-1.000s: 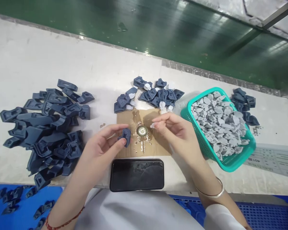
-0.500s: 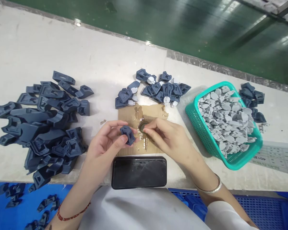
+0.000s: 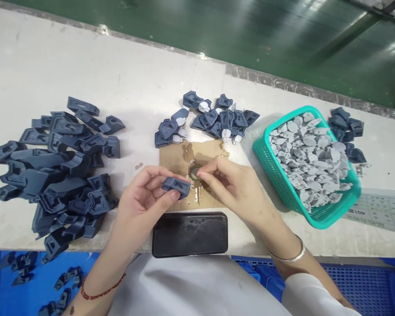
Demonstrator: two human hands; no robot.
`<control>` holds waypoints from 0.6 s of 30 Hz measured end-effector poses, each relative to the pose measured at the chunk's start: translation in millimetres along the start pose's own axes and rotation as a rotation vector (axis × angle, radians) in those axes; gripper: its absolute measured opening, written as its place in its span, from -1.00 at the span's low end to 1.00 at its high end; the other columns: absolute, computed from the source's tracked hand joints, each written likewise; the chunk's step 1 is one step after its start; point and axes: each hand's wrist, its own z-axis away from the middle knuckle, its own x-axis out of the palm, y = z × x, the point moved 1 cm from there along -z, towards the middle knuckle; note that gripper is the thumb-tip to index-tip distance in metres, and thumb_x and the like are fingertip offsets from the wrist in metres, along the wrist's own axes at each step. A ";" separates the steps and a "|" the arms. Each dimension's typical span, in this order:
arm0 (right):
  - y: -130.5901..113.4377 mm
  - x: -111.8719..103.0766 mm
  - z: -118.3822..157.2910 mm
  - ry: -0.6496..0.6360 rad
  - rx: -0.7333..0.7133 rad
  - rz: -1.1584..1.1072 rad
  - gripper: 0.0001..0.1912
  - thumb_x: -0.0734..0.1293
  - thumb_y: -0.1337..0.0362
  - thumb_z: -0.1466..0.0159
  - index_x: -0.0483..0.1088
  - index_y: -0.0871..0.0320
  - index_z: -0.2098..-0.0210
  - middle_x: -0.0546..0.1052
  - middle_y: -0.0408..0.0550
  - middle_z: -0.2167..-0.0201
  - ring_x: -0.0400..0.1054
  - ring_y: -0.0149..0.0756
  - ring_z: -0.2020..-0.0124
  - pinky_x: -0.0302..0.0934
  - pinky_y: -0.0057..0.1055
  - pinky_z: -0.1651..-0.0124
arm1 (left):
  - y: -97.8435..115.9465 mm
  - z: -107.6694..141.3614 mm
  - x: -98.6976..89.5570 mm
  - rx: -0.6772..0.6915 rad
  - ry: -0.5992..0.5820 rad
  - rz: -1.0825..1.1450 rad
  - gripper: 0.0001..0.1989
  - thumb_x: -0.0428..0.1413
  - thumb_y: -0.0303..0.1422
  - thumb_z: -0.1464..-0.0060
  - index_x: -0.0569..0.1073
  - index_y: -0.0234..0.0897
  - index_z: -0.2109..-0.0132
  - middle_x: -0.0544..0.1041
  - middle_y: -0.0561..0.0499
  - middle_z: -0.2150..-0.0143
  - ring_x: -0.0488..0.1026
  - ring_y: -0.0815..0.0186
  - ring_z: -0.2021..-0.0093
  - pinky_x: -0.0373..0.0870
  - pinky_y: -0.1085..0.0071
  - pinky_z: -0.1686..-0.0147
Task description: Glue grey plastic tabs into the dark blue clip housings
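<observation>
Black smartphone (image 3: 190, 235) lying flat, screen dark; printed sheet (image 3: 380, 210) over at right; glossy green surface (image 3: 197, 26) across the back; blue perforated crate (image 3: 360, 285) low right.

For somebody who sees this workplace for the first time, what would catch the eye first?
Probably the bright turquoise basket on the right, heaped with pale grey pieces. Next, the big pile of dark blue parts on the left. Between them, the left hand holds one blue part near the wet cardboard.
</observation>
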 end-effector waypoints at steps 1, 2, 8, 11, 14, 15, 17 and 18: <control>0.4 0.1 -0.2 -0.009 0.018 -0.021 -0.84 0.35 0.35 -0.47 0.41 0.13 0.29 0.51 -0.23 0.48 0.23 -0.48 0.56 0.15 -0.48 0.41 | -0.3 -0.7 -0.1 0.008 -0.001 -0.013 -0.85 0.31 -0.48 -0.23 0.57 -0.11 0.14 0.72 0.10 0.14 0.69 0.38 0.11 0.64 0.56 0.13; 1.0 0.0 -0.5 -0.013 0.044 -0.050 -0.84 0.35 0.34 -0.46 0.42 0.13 0.30 0.51 -0.23 0.48 0.24 -0.48 0.55 0.16 -0.48 0.41 | -0.6 -1.3 -0.2 0.019 0.003 -0.031 -0.83 0.31 -0.50 -0.22 0.57 -0.11 0.14 0.71 0.11 0.14 0.70 0.37 0.10 0.64 0.53 0.08; 6.0 -3.0 -2.7 0.123 0.250 -0.524 -0.77 0.47 0.15 -0.38 0.46 0.14 0.33 0.50 -0.20 0.52 0.31 -0.45 0.52 0.18 -0.49 0.44 | 2.1 -1.9 2.5 0.049 0.012 -0.135 -0.84 0.30 -0.44 -0.24 0.69 -0.10 0.07 0.69 0.07 0.13 0.70 0.32 0.09 0.63 0.52 0.07; 7.1 -3.3 -3.7 0.096 0.323 -0.723 -0.73 0.53 0.09 -0.31 0.47 0.13 0.30 0.51 -0.23 0.53 0.29 -0.48 0.57 0.19 -0.51 0.49 | 4.2 -2.1 4.6 0.019 0.042 -0.155 -0.90 0.33 -0.42 -0.21 0.72 -0.14 0.15 0.72 0.05 0.20 0.67 0.34 0.19 0.63 0.53 0.17; 7.0 -3.1 -4.2 0.071 0.350 -0.813 -0.72 0.55 0.07 -0.29 0.52 0.13 0.23 0.54 -0.22 0.51 0.33 -0.48 0.56 0.26 -0.51 0.48 | 3.0 -2.9 4.5 -0.001 0.059 -0.148 -0.92 0.32 -0.40 -0.23 0.70 -0.15 0.14 0.74 0.03 0.19 0.67 0.33 0.18 0.62 0.52 0.18; 6.6 -2.9 -4.2 0.067 0.350 -0.827 -0.73 0.55 0.08 -0.29 0.54 0.13 0.22 0.55 -0.21 0.50 0.34 -0.48 0.55 0.28 -0.51 0.47 | 2.0 -3.0 4.1 -0.002 0.056 -0.146 -0.92 0.31 -0.38 -0.25 0.69 -0.15 0.12 0.75 0.01 0.17 0.67 0.31 0.16 0.61 0.52 0.20; 4.9 -2.3 -3.5 0.072 0.337 -0.838 -0.78 0.54 0.12 -0.31 0.56 0.14 0.23 0.56 -0.20 0.50 0.37 -0.48 0.53 0.31 -0.52 0.45 | -0.3 -3.1 2.9 -0.010 0.047 -0.136 -0.90 0.29 -0.34 -0.28 0.66 -0.16 0.07 0.75 -0.01 0.13 0.68 0.29 0.12 0.61 0.52 0.21; 3.7 -1.7 -3.0 0.079 0.328 -0.837 -0.81 0.53 0.15 -0.32 0.57 0.14 0.23 0.56 -0.20 0.50 0.38 -0.48 0.53 0.32 -0.52 0.44 | -1.4 -3.2 2.4 -0.013 0.041 -0.127 -0.90 0.29 -0.34 -0.28 0.65 -0.15 0.06 0.75 -0.01 0.12 0.68 0.29 0.11 0.61 0.52 0.20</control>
